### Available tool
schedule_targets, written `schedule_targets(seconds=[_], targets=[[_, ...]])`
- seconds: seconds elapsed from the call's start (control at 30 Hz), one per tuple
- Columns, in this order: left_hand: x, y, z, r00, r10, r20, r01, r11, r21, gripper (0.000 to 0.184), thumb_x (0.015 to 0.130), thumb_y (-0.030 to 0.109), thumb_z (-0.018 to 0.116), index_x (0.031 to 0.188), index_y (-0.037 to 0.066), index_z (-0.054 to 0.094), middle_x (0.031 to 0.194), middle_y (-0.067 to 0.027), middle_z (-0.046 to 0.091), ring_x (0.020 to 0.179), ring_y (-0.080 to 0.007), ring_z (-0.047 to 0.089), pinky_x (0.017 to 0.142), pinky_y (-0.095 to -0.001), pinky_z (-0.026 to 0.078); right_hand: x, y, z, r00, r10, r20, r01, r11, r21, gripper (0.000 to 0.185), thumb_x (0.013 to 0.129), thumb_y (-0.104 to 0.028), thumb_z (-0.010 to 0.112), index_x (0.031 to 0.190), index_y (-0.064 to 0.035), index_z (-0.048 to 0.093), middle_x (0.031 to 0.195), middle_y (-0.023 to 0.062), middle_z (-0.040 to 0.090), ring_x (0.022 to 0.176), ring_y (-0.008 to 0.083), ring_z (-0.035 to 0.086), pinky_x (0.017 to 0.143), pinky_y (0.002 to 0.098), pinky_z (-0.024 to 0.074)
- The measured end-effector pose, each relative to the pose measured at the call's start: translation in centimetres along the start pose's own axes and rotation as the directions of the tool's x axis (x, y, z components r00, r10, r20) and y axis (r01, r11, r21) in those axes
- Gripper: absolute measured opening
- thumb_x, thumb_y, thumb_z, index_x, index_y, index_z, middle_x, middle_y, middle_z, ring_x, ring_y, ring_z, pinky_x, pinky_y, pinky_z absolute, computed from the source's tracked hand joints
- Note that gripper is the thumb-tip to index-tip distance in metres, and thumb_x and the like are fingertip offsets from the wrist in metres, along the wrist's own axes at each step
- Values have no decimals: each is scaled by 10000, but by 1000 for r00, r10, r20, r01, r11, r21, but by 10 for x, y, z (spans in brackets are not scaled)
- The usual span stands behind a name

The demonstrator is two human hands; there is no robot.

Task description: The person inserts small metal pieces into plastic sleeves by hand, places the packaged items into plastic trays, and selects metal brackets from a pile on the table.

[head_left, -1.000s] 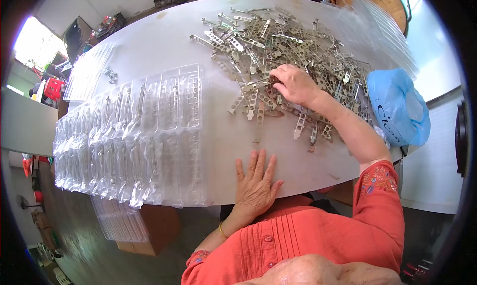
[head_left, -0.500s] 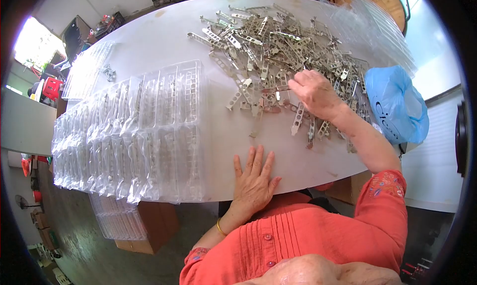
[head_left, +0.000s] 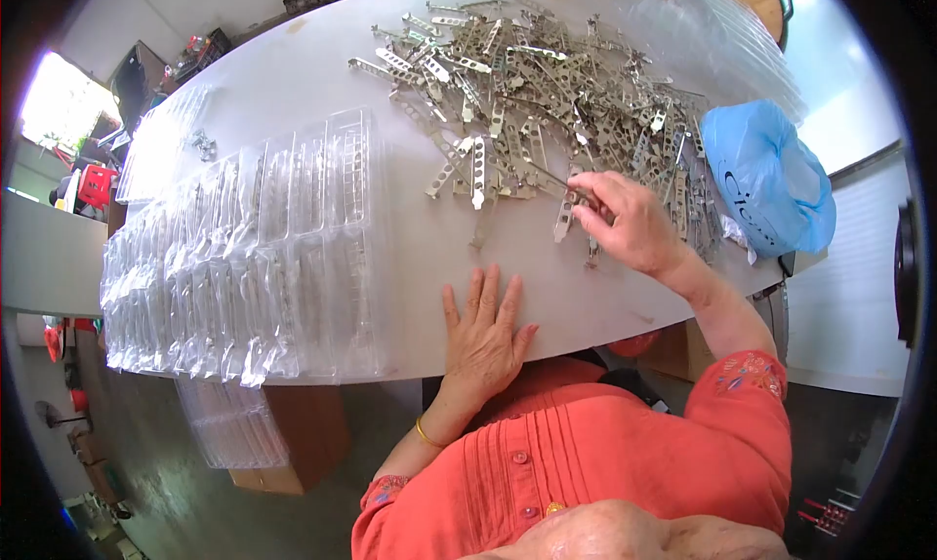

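Note:
A large pile of perforated metal brackets (head_left: 527, 82) covers the far middle of the table. At its near edge, my right hand (head_left: 632, 220) is closed, thumb and fingers pinching a slim metal bracket (head_left: 549, 176) that points up and left. Another bracket (head_left: 563, 217) with round holes lies just left of these fingers. My left hand (head_left: 485, 334) rests flat on the tabletop near the front edge, fingers spread and holding nothing. To its left is a clear plastic tray (head_left: 376, 267) with rows of brackets in clear bags (head_left: 224, 297).
A blue plastic bag (head_left: 766, 180) sits right of the pile. Clear empty trays (head_left: 722, 43) lie at the far right, and more trays (head_left: 166, 136) at the far left. Below the table's front edge stands a cardboard box (head_left: 303, 438) beside another tray (head_left: 229, 423).
My right hand has come nearer to me and turned, with a slim bracket showing in its fingers. The left hand stays flat on the table. The view has shifted slightly.

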State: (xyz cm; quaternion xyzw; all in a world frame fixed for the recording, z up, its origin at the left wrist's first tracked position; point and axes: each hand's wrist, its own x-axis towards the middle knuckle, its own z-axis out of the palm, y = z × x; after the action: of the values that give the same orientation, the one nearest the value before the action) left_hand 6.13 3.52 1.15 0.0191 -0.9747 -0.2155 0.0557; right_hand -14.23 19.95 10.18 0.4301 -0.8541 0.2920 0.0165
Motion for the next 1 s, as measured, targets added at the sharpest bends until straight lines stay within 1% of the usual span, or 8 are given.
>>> schedule_targets(seconds=[0.47, 0.53, 0.63, 0.83, 0.9, 0.93, 0.97, 1.0], targets=[[-2, -2, 6, 993, 8, -114, -10, 1000, -22, 564, 970, 360, 579, 1394, 2, 479, 1516, -238, 393, 1419, -415, 358, 1170, -615, 171, -79, -20, 38, 951, 191, 244, -194, 981, -10, 92, 891, -130, 617, 868, -41, 612, 760, 174, 655, 676, 358, 650, 608, 416, 513], [-2, -2, 6, 993, 10, -118, -12, 1000, -15, 559, 975, 363, 571, 1391, 0, 481, 1513, -239, 398, 1415, -417, 366, 1170, -615, 176, -77, -21, 36, 893, 318, 319, -390, 900, 194, 110, 934, -115, 629, 889, -15, 628, 718, 76, 652, 613, 156, 621, 594, 301, 490], [-3, -2, 7, 991, 1, -134, -6, 999, -33, 549, 967, 352, 590, 1376, -2, 497, 1514, -239, 399, 1421, -416, 361, 1177, -597, 183, -83, -16, 47, 819, 431, 378, -573, 653, 496, 174, 942, -185, 661, 864, -29, 655, 722, 25, 654, 632, 98, 579, 594, 270, 462], [-4, -7, 4, 935, 50, -352, -152, 952, -266, 392, 937, 159, 669, 1268, -26, 567, 1259, -200, 606, 1189, -366, 581, 1024, -473, 460, -86, -30, 55, 828, 413, 380, -555, 504, 662, 145, 978, -157, 634, 911, -33, 665, 793, -46, 603, 732, 33, 521, 662, 229, 448], [-6, 0, -6, 964, -198, -180, 27, 741, -671, 300, 968, 118, 649, 1210, -46, 582, 1089, -134, 652, 981, -243, 647, 864, -356, 535, -85, -44, 51, 817, 402, 413, -571, 466, 676, 130, 978, -149, 634, 921, -37, 668, 792, -51, 593, 736, 31, 517, 666, 225, 445], [-6, 2, 3, 947, -319, 33, 165, 398, -903, 263, 1008, 165, 614, 1170, -41, 598, 1055, -96, 647, 895, -150, 631, 800, -298, 529, -84, -50, 49, 806, 389, 447, -587, 424, 690, 116, 978, -141, 633, 931, -42, 671, 791, -55, 582, 741, 30, 513, 671, 222, 443], [-4, 3, 2, 949, -314, 28, 159, 399, -903, 263, 1008, 165, 614, 1170, -41, 598, 1055, -96, 647, 895, -150, 631, 800, -298, 529, -86, -51, 52, 808, 390, 441, -583, 428, 691, 116, 978, -141, 633, 931, -42, 671, 791, -55, 582, 741, 30, 513, 671, 222, 443], [0, 6, -5, 944, -289, 162, 214, 160, -964, 243, 1015, 177, 604, 1140, -31, 604, 1042, -91, 651, 869, -141, 630, 782, -293, 526, -89, -50, 57, 829, 346, 439, -557, 444, 702, 108, 977, -139, 634, 937, -47, 673, 793, -55, 584, 743, 30, 514, 675, 223, 445]])
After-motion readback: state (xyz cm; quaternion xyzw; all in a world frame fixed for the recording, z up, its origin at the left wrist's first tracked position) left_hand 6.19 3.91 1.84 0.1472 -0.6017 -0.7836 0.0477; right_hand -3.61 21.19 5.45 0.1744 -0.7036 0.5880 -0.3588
